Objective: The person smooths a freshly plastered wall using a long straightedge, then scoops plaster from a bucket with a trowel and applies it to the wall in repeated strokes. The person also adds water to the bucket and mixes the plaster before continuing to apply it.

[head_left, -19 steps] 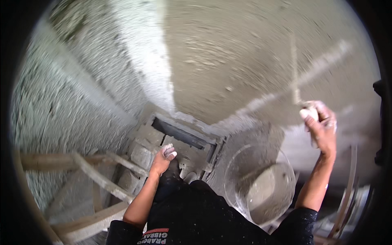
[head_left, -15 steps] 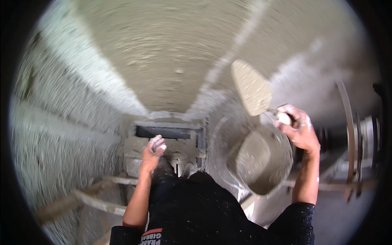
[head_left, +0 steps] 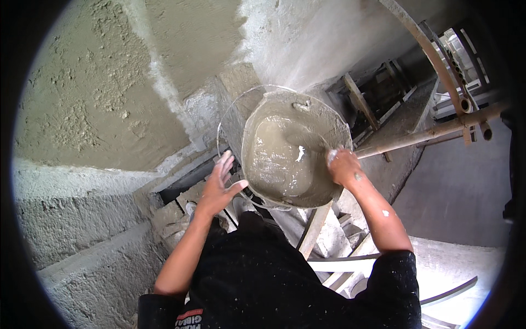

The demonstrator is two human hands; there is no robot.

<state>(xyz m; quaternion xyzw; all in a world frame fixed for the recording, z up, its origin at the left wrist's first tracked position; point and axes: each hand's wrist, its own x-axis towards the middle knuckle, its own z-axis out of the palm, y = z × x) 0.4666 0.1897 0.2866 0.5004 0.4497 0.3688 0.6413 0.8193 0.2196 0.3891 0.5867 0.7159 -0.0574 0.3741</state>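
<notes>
A bucket (head_left: 327, 112) with a thin wire handle stands in front of me, holding wet grey mortar (head_left: 272, 159). At its right rim my right hand (head_left: 344, 166) is closed around the handle of a trowel (head_left: 304, 135). The trowel's blade dips into the mortar and is coated with it, so its outline is only partly visible. My left hand (head_left: 218, 191) is beside the bucket's left rim, fingers spread, with nothing in it. Whether its thumb touches the bucket, I cannot tell. Pale smears of mortar mark both hands.
Fresh, rough mortar covers the wall (head_left: 82, 98) at the left, crossed by a paler strip. A bamboo pole (head_left: 433, 132) runs out to the right, tied near an upright pole (head_left: 438, 60). Planks (head_left: 316, 227) and debris lie below the bucket, near my feet.
My view has turned to the right. The trowel, raised above the bucket with mortar on its blade before, is now down inside it. My left hand has come close to the bucket's rim.
</notes>
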